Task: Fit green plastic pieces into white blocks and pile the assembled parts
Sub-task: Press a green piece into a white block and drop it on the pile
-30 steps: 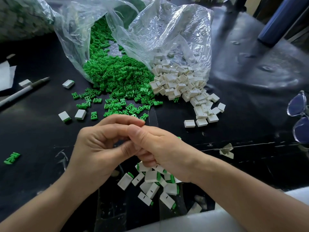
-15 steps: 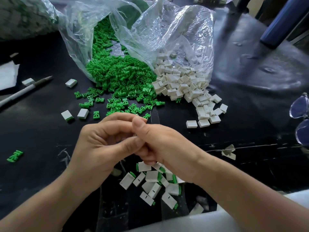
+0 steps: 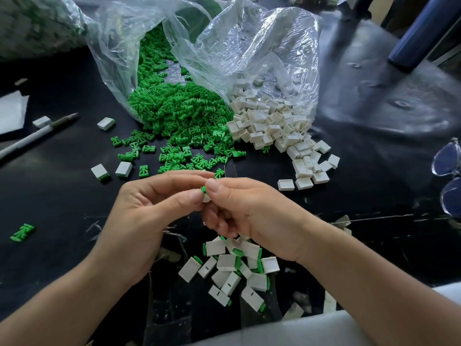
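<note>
My left hand (image 3: 149,211) and my right hand (image 3: 252,211) meet fingertip to fingertip over the middle of the black table. Between them they pinch one small white block with a green piece (image 3: 205,193) in it; only its edge shows. Loose green pieces (image 3: 179,121) spill from a clear bag at the back. Beside them, white blocks (image 3: 272,123) pour out of a second clear bag. A pile of assembled parts (image 3: 234,268) lies just below my right wrist.
A pen (image 3: 37,136) and white paper (image 3: 12,111) lie at the left. Single assembled parts (image 3: 99,172) and a stray green piece (image 3: 22,232) sit left of my hands. Glasses (image 3: 449,176) lie at the right edge, with a blue bottle (image 3: 421,33) behind.
My hands have opened apart slightly at the fingertips, and the green-and-white part now shows between them. The view has shifted a little; the piles have not moved.
</note>
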The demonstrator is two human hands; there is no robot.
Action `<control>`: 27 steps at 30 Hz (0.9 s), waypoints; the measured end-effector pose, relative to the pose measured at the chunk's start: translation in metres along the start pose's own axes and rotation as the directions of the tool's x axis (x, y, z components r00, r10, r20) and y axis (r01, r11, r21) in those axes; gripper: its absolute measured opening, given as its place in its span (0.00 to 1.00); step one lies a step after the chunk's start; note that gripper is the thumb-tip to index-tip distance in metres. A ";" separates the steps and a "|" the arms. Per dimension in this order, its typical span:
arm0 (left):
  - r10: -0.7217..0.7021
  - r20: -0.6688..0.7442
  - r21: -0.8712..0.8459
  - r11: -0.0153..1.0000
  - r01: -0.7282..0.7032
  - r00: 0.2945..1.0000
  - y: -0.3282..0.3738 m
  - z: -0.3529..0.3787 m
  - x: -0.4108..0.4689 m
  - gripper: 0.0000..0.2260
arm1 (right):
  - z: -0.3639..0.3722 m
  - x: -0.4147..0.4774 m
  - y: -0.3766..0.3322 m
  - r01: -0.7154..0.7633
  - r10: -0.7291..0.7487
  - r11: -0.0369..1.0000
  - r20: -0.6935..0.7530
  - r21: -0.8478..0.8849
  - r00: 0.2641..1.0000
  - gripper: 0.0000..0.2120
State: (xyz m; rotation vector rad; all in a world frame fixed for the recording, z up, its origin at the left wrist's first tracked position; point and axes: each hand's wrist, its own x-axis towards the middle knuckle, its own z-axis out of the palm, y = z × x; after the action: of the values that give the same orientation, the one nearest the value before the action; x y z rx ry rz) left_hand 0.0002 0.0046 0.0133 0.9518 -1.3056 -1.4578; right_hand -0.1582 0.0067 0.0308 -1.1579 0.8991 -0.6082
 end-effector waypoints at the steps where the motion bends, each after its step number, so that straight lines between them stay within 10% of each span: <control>1: -0.013 -0.003 -0.005 1.000 0.013 1.000 0.000 0.000 0.000 0.13 | 0.000 0.000 0.000 0.003 -0.003 1.000 0.006 -0.012 1.000 0.13; 27: 0.011 -0.005 -0.052 0.999 -0.012 1.000 -0.001 0.004 -0.002 0.15 | 0.005 0.004 0.011 0.126 -0.186 0.930 -0.147 -0.344 0.971 0.10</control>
State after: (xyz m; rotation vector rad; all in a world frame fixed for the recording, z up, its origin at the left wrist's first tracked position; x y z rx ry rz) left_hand -0.0034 0.0076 0.0124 0.9118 -1.2622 -1.4729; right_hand -0.1520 0.0092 0.0202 -1.5091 1.0983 -0.7161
